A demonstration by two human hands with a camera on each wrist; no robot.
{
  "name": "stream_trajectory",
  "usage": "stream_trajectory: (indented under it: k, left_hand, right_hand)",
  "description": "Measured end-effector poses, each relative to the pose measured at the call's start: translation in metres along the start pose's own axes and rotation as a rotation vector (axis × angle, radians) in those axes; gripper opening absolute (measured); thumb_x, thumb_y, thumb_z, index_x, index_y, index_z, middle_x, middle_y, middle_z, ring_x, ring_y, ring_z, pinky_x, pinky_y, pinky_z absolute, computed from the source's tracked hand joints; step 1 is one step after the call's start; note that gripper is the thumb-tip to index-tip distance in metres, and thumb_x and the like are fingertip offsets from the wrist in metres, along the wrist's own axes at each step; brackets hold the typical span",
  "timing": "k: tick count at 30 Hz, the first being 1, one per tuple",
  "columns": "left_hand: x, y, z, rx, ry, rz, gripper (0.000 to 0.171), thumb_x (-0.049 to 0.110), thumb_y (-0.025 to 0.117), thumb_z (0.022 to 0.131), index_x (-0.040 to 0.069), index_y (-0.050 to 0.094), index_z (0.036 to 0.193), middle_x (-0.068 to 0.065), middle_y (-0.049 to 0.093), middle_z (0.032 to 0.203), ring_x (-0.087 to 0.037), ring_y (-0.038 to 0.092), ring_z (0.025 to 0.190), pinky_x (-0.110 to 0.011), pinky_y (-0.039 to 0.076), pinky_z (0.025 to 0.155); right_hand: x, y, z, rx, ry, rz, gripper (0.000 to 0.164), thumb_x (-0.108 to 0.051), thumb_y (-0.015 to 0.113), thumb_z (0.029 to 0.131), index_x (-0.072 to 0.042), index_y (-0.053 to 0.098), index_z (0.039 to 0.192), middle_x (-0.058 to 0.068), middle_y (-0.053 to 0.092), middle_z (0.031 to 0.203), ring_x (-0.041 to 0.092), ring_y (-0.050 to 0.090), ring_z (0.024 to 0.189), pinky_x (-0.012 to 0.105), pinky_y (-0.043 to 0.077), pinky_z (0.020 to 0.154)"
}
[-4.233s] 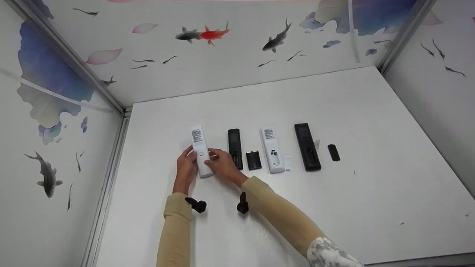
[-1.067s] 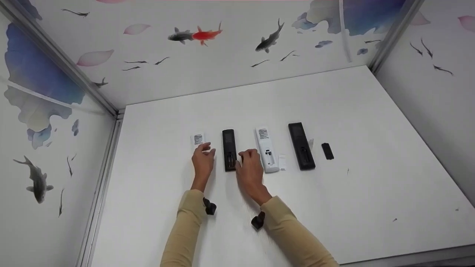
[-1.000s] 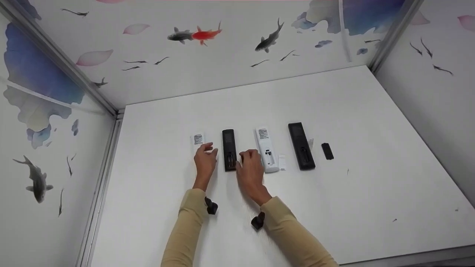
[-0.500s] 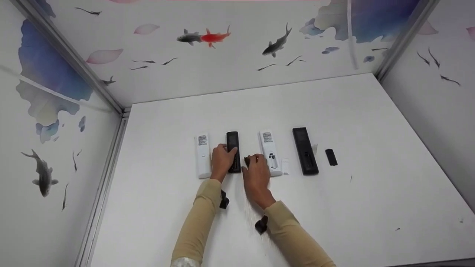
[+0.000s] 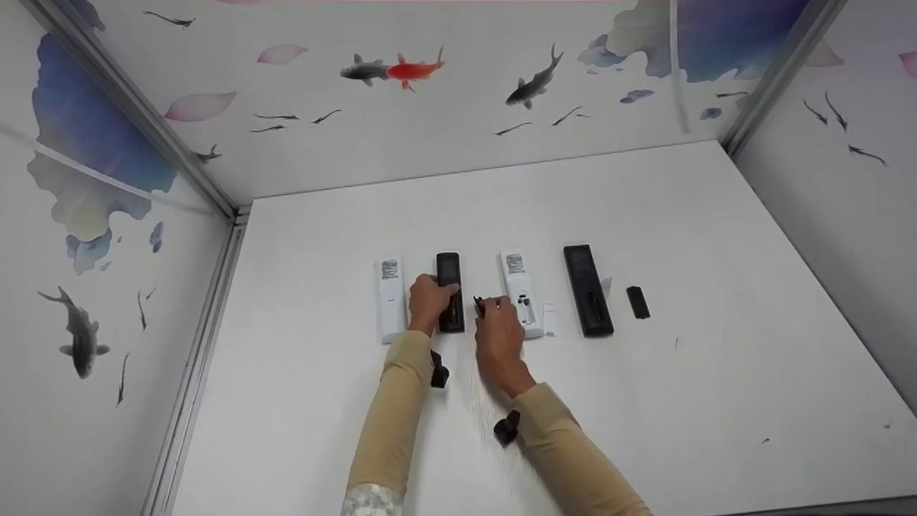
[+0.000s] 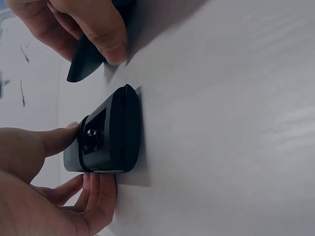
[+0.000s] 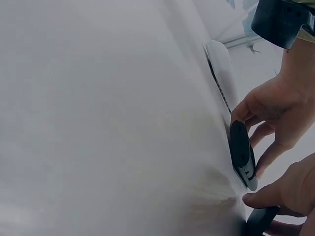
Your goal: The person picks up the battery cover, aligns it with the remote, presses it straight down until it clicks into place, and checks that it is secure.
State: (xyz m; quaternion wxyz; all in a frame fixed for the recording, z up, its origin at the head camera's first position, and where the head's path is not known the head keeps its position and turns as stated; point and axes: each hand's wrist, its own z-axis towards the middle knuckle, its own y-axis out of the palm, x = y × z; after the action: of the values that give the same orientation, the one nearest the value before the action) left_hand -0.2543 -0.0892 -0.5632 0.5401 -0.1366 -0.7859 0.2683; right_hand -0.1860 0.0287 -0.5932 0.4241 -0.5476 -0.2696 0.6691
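Note:
My left hand (image 5: 428, 301) holds a black remote control (image 5: 449, 269) that lies back side up on the table. In the left wrist view the thumb is on the top of this remote (image 6: 125, 135) and the fingers are at its side. Its battery compartment (image 6: 93, 133) is uncovered, with something inside too dark to make out fully. Just right of it, my right hand (image 5: 500, 335) pinches a black battery cover (image 5: 478, 306). That cover (image 6: 84, 61) is tilted, apart from the remote, in the left wrist view.
Left of my hands lies a white remote (image 5: 391, 308) with its back covered. To the right are a white remote (image 5: 514, 276) with an uncovered compartment, a white cover (image 5: 549, 320), a larger black remote (image 5: 587, 287) and a small black cover (image 5: 637, 302).
My left hand has left the white remote and moved right onto the black remote. The right hand has picked up the black cover from the table and is now slightly tilting it.

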Motion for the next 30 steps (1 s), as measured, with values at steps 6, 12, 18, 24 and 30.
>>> stream_trajectory:
  k: [6,12,18,24,30]
  left_hand:
    - [0.001,-0.001,0.003,0.009,0.005,-0.032,0.045,0.020,0.073,0.091,-0.008,0.063,0.124,-0.023,0.069,0.119,-0.032,0.067,0.107,-0.043,0.054,0.093]
    - [-0.001,-0.004,0.003,0.023,-0.010,-0.064,0.040,0.019,0.075,0.090,-0.008,0.068,0.118,-0.022,0.072,0.115,-0.031,0.069,0.104,-0.042,0.055,0.090]
    - [-0.003,-0.011,0.008,-0.005,-0.066,-0.195,0.039,0.017,0.076,0.089,-0.005,0.068,0.120,-0.022,0.072,0.116,-0.029,0.070,0.104,-0.038,0.055,0.090]
    - [-0.007,-0.012,0.012,-0.126,-0.174,-0.429,0.045,0.012,0.074,0.091,-0.004,0.062,0.130,-0.024,0.069,0.123,-0.023,0.068,0.098,-0.033,0.055,0.083]
    - [-0.012,-0.010,0.013,-0.145,-0.213,-0.497,0.044,0.012,0.073,0.092,-0.004,0.061,0.131,-0.026,0.067,0.124,-0.022,0.066,0.096,-0.031,0.055,0.078]
  right_hand:
    - [0.001,-0.005,0.004,0.014,0.000,0.011,0.016,-0.003,0.070,0.090,-0.002,0.068,0.106,0.017,0.067,0.100,0.035,0.067,0.090,0.048,0.056,0.070]
    - [0.001,-0.010,0.008,0.003,0.037,0.063,0.022,0.005,0.064,0.090,0.000,0.067,0.111,0.019,0.072,0.094,0.036,0.070,0.084,0.048,0.056,0.070]
    - [0.004,-0.011,0.013,-0.019,0.042,0.102,0.029,0.009,0.061,0.090,0.002,0.064,0.119,0.020,0.074,0.100,0.037,0.071,0.087,0.048,0.057,0.075]
    - [0.008,-0.016,0.015,-0.046,0.035,0.085,0.032,0.010,0.064,0.088,0.003,0.063,0.119,0.022,0.074,0.100,0.038,0.071,0.088,0.048,0.057,0.075]
    - [0.012,-0.019,0.015,-0.039,0.075,0.069,0.020,-0.004,0.069,0.091,0.002,0.064,0.110,0.023,0.074,0.091,0.040,0.072,0.080,0.051,0.056,0.068]
